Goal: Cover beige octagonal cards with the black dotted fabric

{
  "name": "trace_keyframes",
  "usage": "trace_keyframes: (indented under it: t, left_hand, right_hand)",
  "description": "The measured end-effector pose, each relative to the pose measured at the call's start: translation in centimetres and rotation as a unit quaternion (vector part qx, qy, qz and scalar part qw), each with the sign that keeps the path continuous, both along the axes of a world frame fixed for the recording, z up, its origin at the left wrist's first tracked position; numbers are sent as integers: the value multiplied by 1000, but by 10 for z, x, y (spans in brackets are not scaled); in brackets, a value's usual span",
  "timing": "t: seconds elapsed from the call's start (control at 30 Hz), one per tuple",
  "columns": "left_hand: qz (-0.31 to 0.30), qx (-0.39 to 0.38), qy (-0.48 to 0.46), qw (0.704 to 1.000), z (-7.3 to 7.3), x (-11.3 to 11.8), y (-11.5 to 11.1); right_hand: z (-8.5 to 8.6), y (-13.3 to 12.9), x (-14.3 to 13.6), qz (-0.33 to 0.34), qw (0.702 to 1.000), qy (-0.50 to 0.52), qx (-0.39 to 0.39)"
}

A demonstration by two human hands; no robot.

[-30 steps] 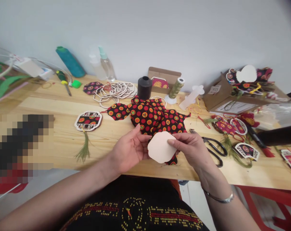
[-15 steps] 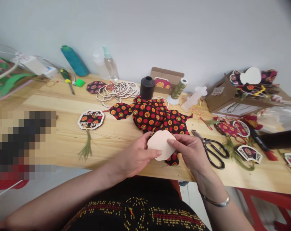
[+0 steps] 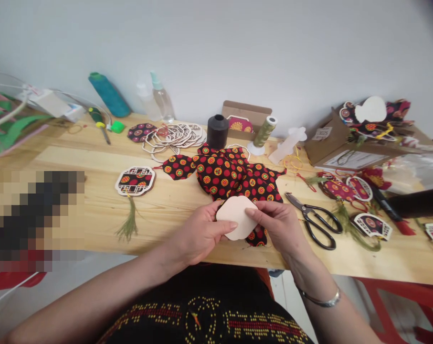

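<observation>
Between both hands is a pale, scallop-edged panel (image 3: 237,224), its plain face turned up. My left hand (image 3: 200,231) grips its left side, thumb flat on the face and fingers beneath. My right hand (image 3: 279,224) pinches its right edge between thumb and fingers. Dark fabric shows at the panel's upper left edge; what lies under it is hidden. Just beyond the hands lies black patterned fabric (image 3: 221,172) with red and orange flowers, and a piece of it shows below the panel. Black-handled scissors (image 3: 314,220) rest right of my right hand.
A finished-looking tasselled ornament (image 3: 135,180) lies at left. Behind are stacked cut-out frames (image 3: 176,138), a black thread cone (image 3: 217,131), an olive thread spool (image 3: 265,132) and a spray bottle (image 3: 162,98). At right stand a cardboard box (image 3: 331,138) and more ornaments (image 3: 372,227).
Both hands still hold the panel in nearly the same pose, having shifted very slightly left. The camera view has tilted a little; the table things look unmoved.
</observation>
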State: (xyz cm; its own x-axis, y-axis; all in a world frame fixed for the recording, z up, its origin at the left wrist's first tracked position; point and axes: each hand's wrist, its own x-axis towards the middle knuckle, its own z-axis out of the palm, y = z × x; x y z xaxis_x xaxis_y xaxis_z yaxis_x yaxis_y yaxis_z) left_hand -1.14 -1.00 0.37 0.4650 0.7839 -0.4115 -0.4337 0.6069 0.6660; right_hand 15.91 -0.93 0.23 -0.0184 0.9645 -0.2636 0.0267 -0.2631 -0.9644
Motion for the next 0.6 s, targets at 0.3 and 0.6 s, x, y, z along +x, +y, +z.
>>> trace_keyframes:
  t: [0.3,0.6]
  left_hand:
    - [-1,36,64,997,2,-4,-2]
    - [-2,-40,-30,999,5,-11,6]
  right_hand:
    - [-6,1,0,6,1000,25,5]
    - [-9,3,2,9,998,61,-12]
